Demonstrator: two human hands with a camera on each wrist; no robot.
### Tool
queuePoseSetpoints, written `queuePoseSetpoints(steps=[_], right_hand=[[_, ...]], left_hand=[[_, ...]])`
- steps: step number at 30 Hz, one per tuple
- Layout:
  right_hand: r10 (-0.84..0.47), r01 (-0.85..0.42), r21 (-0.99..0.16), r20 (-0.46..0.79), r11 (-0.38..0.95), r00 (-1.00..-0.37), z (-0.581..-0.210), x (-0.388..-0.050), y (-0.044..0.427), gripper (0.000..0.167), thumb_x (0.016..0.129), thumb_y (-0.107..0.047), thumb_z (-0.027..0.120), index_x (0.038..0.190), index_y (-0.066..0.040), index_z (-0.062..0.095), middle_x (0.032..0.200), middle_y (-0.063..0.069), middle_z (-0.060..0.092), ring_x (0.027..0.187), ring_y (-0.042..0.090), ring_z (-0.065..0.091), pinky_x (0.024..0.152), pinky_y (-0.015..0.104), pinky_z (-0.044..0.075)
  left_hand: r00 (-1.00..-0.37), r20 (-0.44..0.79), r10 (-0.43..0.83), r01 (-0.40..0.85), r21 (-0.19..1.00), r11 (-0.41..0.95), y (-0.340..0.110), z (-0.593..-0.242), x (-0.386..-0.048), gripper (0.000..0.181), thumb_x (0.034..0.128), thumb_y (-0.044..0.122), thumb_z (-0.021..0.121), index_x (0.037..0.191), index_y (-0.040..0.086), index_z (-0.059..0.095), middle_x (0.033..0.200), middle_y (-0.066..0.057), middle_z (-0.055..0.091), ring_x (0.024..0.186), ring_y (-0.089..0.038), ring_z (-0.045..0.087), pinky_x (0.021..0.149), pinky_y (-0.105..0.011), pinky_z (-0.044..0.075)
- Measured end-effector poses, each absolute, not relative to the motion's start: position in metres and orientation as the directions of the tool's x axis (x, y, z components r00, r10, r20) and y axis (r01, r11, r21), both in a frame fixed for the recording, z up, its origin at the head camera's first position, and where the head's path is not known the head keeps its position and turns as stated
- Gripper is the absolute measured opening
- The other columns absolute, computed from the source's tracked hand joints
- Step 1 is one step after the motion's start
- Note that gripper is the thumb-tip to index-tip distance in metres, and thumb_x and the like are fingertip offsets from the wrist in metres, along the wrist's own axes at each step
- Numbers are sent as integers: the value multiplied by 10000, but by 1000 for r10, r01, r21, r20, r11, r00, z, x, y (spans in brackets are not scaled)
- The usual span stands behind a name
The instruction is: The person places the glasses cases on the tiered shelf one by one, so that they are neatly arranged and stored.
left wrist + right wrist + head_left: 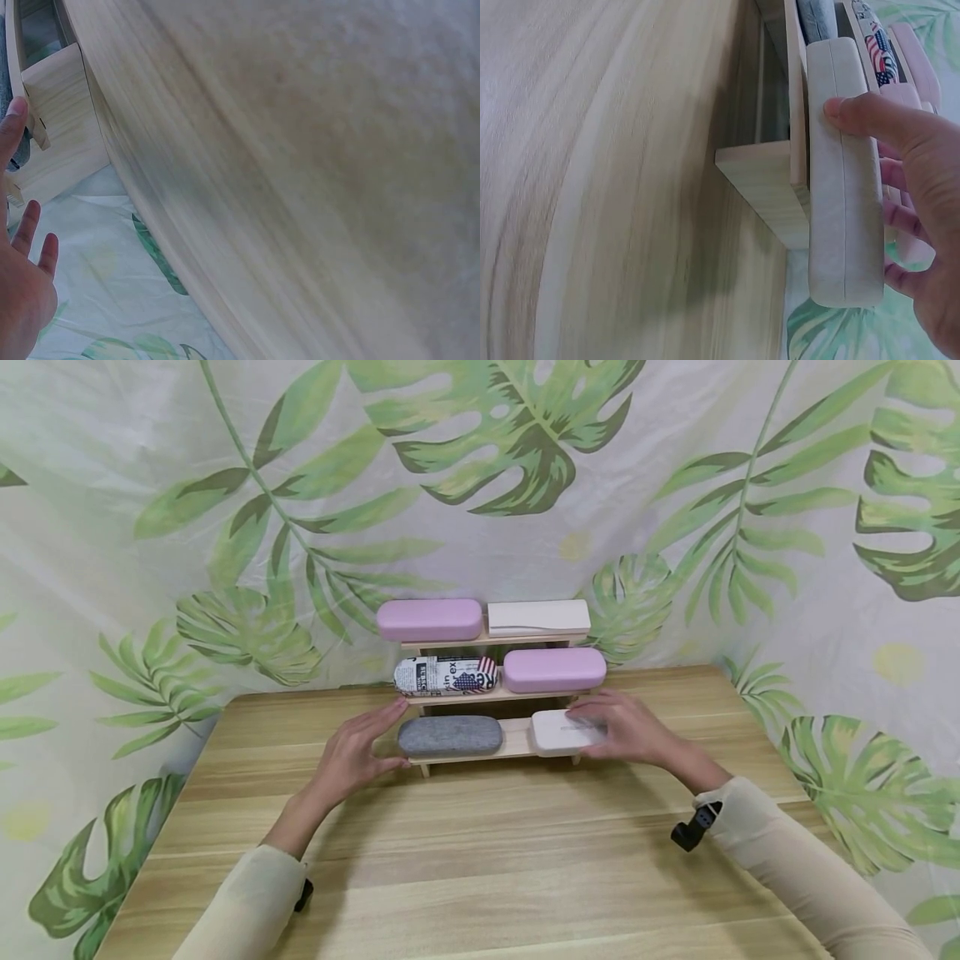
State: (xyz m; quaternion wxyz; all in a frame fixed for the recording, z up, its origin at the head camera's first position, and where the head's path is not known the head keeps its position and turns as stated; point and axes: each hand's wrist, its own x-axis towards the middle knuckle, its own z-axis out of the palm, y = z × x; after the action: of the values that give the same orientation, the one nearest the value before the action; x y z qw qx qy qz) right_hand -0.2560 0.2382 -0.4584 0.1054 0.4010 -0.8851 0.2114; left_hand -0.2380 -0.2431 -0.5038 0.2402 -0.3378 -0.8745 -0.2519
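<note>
A small wooden three-step rack (517,737) carries several glasses cases. My right hand (626,727) grips a white glasses case (555,732) at the right end of the bottom step, thumb on its front side and fingers behind, as the right wrist view shows. That case (845,225) sticks out past the step's end. At the rack's left end is my left hand (356,752), fingers extended and thumb tip by the bottom step. Beside it lies a grey fabric glasses case (450,736). In the left wrist view the left thumb (11,131) is close to the rack's edge.
On the middle step lie a newspaper-print case (446,676) and a pink case (555,670). The top step bears another pink case (429,619) and a white flap-style case (538,617). Under the rack is a wood-grain table (480,860); a leaf-patterned cloth (480,552) hangs behind.
</note>
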Motion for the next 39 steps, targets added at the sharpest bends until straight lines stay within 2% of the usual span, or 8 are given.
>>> queuePoseSetpoints(steps=[6,13,21,39], right_hand=[[-677,-768,-257,365,586,-639,-462,-256,230,619,675,-329,989,1205,-80,790,1262,110,764,1198,404,672,978,572,564],[-683,-773,-220,368,596,-631,-463,-257,224,548,735,-345,950,1202,-101,801,1301,82,755,1214,377,675,1002,550,561],[-704,-803,-148,408,578,-582,-464,-259,218,538,748,-372,954,1187,-95,810,1278,94,764,1163,362,697,950,519,590],[-705,-827,-132,460,547,-540,-470,-259,209,508,772,-344,943,1182,-75,813,1275,123,762,1148,377,711,950,520,596]], left_hand=[[-667,576,473,706,286,647,-242,-504,-238,1011,591,226,1045,1479,31,602,1510,-151,597,1246,-423,670,1056,-563,537],[-668,574,474,707,291,645,-241,-504,-239,1014,595,218,1044,1484,30,596,1513,-155,593,1246,-429,668,1054,-569,537],[-668,581,466,704,288,650,-242,-504,-239,1023,583,210,1047,1486,41,597,1505,-154,599,1235,-436,672,1043,-580,538],[-681,569,462,692,293,659,-244,-504,-238,1036,593,247,1046,1504,66,587,1522,-128,590,1258,-426,663,1077,-584,516]])
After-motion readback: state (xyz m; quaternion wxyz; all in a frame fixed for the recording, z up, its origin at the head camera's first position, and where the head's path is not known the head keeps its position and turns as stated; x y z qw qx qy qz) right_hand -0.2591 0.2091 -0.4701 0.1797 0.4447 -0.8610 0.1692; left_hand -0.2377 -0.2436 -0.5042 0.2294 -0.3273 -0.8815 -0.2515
